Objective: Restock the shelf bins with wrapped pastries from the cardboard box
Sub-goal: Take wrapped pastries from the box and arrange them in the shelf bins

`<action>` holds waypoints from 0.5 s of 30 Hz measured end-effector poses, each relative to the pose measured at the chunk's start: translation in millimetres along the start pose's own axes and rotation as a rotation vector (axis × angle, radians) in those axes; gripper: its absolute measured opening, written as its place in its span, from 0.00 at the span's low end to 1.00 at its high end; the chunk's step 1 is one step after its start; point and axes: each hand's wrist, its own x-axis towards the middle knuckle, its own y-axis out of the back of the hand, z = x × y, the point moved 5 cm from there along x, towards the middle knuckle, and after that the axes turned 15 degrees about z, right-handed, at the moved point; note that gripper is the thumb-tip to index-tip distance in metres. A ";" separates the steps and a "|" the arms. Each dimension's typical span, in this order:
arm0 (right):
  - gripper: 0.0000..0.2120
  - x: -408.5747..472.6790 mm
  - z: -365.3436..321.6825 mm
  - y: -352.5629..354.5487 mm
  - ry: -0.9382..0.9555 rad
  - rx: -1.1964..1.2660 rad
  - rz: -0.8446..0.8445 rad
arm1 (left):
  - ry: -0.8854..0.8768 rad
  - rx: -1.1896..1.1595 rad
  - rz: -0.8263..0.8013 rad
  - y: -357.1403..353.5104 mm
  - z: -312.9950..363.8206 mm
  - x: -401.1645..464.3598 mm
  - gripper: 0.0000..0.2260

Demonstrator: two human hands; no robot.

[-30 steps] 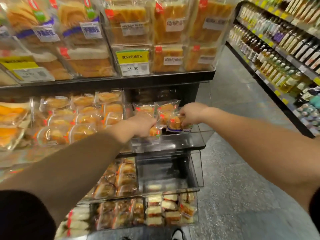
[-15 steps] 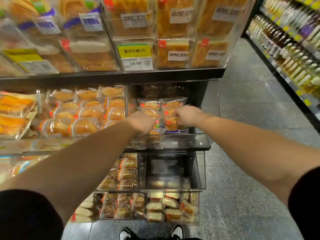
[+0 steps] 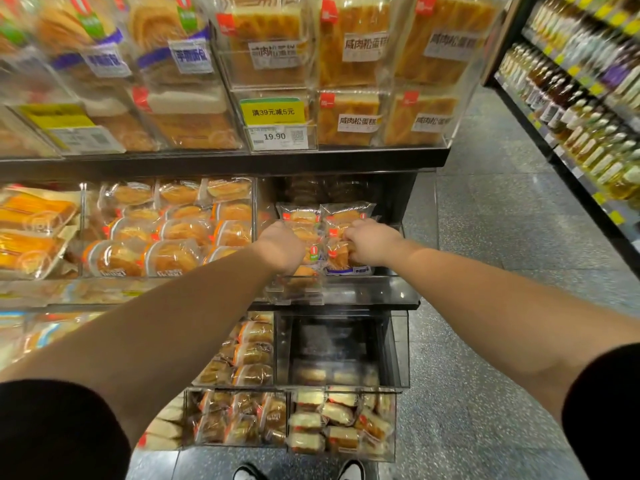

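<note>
both hands reach into the clear shelf bin, apart: left hand and right hand each curl on wrapped pastries. pressing could topple the leaning rows. cardboard box isn't visible.

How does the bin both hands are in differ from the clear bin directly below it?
The upper bin holds wrapped pastries stacked in rows, with the left hand and right hand gripping packs at its front. The lower bin looks nearly empty, showing its dark interior, with only a few pale packs along the bottom front; no hand touches it. Both are clear-fronted bins at the shelf's right end.
</note>
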 end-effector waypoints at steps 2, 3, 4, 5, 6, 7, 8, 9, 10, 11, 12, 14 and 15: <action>0.23 -1.7 0.0 1.1 -0.004 0.005 0.001 | -0.005 0.022 -0.027 -0.4 0.1 -0.2 0.07; 0.23 -2.3 0.1 2.2 -0.010 0.008 0.001 | -0.003 0.020 -0.037 0.0 -0.2 -0.9 0.08; 0.23 -2.9 0.7 3.1 -0.019 0.014 -0.002 | -0.005 0.012 -0.042 0.1 -1.2 -1.1 0.08; 0.24 -3.9 1.6 4.2 -0.030 0.019 -0.008 | -0.007 0.005 -0.045 0.5 -2.7 -1.5 0.08; 0.24 -5.3 2.4 5.8 -0.039 0.020 -0.015 | -0.003 -0.007 -0.042 1.0 -5.1 -2.3 0.08; 0.25 -6.6 2.9 8.0 -0.045 0.016 -0.024 | 0.009 -0.028 -0.041 2.3 -8.0 -3.9 0.08; 0.25 -7.7 3.8 11.0 -0.050 0.015 -0.029 | 0.025 -0.061 -0.042 3.7 -10.7 -5.9 0.08; 0.25 -9.0 4.5 15.4 -0.061 0.018 -0.034 | 0.040 -0.107 -0.043 6.4 -13.1 -8.5 0.09; 0.26 -10.2 5.0 21.6 -0.077 0.025 -0.033 | 0.046 -0.155 -0.035 10.7 -15.3 -11.6 0.10; 0.26 -11.4 5.6 29.3 -0.096 0.034 -0.031 | 0.042 -0.201 -0.013 17.5 -17.4 -16.0 0.12; 0.26 -13.0 5.0 39.1 -0.112 0.045 -0.023 | 0.033 -0.245 0.022 26.5 -20.3 -22.8 0.14; 0.24 -17.3 1.0 61.8 -0.149 0.081 0.006 | 0.037 -0.358 0.116 46.3 -30.7 -42.7 0.17; 0.24 -20.1 -2.9 73.8 -0.173 0.113 0.026 | 0.055 -0.434 0.167 55.5 -38.5 -55.6 0.17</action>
